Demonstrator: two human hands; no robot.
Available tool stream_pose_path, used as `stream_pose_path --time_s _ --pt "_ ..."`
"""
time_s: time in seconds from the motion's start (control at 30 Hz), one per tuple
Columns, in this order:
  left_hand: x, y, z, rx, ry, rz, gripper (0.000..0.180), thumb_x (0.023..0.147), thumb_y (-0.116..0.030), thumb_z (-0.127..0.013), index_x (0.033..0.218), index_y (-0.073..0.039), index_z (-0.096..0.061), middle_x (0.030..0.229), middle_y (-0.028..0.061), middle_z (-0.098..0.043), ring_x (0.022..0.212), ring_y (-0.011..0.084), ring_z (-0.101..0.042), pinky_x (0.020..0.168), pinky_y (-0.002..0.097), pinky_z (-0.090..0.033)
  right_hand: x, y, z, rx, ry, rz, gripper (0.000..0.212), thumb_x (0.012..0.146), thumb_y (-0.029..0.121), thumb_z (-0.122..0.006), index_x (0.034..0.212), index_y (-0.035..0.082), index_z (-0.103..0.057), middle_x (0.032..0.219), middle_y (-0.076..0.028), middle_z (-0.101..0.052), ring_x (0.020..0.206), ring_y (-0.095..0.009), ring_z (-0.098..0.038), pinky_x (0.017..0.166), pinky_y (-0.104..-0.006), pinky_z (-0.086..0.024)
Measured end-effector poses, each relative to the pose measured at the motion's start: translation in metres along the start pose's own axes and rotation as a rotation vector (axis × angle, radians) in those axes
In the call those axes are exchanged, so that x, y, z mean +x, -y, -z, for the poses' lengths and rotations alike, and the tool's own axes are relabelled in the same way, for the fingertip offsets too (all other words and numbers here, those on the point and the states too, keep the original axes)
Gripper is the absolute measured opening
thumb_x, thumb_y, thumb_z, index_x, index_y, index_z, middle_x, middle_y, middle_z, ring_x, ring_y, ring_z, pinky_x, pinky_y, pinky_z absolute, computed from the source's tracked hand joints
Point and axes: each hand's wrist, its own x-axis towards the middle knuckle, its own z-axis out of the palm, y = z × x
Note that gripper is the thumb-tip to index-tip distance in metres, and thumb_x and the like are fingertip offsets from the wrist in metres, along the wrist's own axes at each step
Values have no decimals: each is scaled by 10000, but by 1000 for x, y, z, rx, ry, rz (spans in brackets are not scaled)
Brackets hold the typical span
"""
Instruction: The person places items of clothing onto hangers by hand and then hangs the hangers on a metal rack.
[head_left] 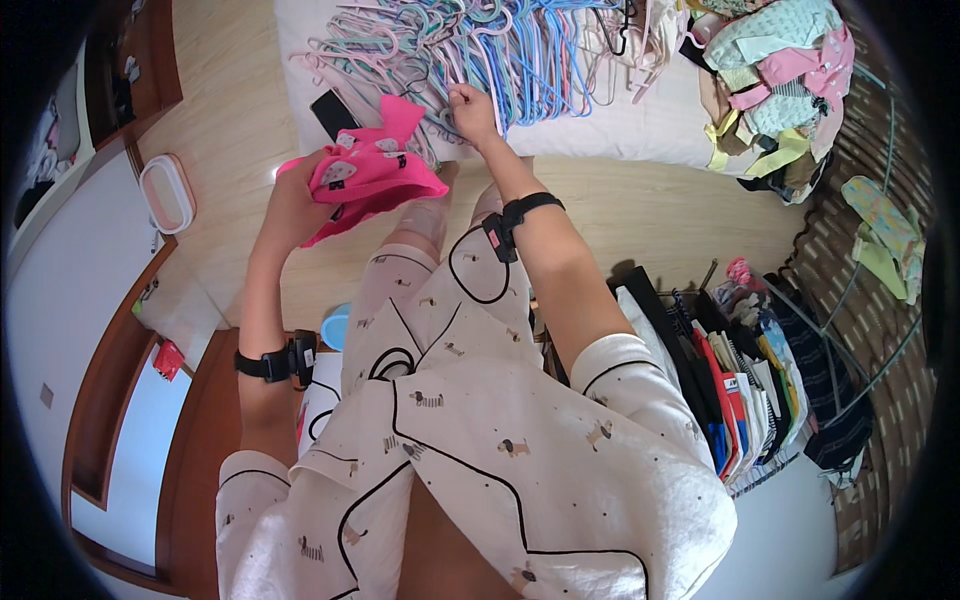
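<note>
My left hand [300, 198] is closed on a bright pink garment [372, 165] with pale printed patches, which hangs bunched in front of me. My right hand [474, 116] reaches over the near edge of a heap of plastic hangers [540, 60] in blue, green, pink and white. Its fingers are curled in on a pale hanger [493, 88], though the grip itself is partly hidden. Beside the pink garment a dark phone [334, 115] lies on the white bed cover [300, 60].
A pile of mixed clothes [785, 90] lies at the bed's right end. Right of me stands a rack of hanging clothes [745, 385] with metal bars [862, 385]. A pink-rimmed oval thing [168, 195] sits at the left, and a blue basin [336, 327] is beside my legs.
</note>
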Motion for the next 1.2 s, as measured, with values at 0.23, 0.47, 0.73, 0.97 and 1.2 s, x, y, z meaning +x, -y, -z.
stream_pose_path --time_s 0.23,0.47,0.73,0.97,1.2 --pt "13 -7 -3 -12 -4 11 341 755 -41 -704 1082 -13 -611 946 151 -652 868 249 -620 829 322 -475 6 12 10 -81 -134 147 240 902 113 -571 1111 29 -657 851 -122 -680 724 -202 -619 707 -317 -494" --pt "21 -7 -6 23 -4 9 336 764 -50 -701 1085 -14 -611 924 142 -657 853 234 -626 820 317 -478 23 33 8 -292 -23 -52 370 912 217 -485 1233 75 -601 1097 -226 -650 1031 -382 -616 924 -416 -463" --pt "27 -19 -4 -19 45 69 349 752 -35 -712 1085 -13 -610 935 124 -661 878 180 -619 832 302 -473 22 46 9 -381 -84 -69 278 847 213 -552 1045 62 -678 989 -192 -683 921 -371 -646 838 -429 -499" --pt "28 -18 -5 -21 43 87 356 743 -32 -718 1082 -13 -611 944 120 -664 888 179 -620 837 303 -474 -4 29 1 -376 -267 267 111 753 161 -656 797 63 -628 775 -173 -617 773 -381 -609 709 -490 -477" --pt "30 -21 -3 -40 25 30 382 725 -28 -716 1093 -21 -612 919 151 -669 866 251 -642 797 329 -487 16 14 19 -178 165 -9 68 809 107 -637 820 41 -631 780 -134 -666 716 -281 -629 681 -379 -493"
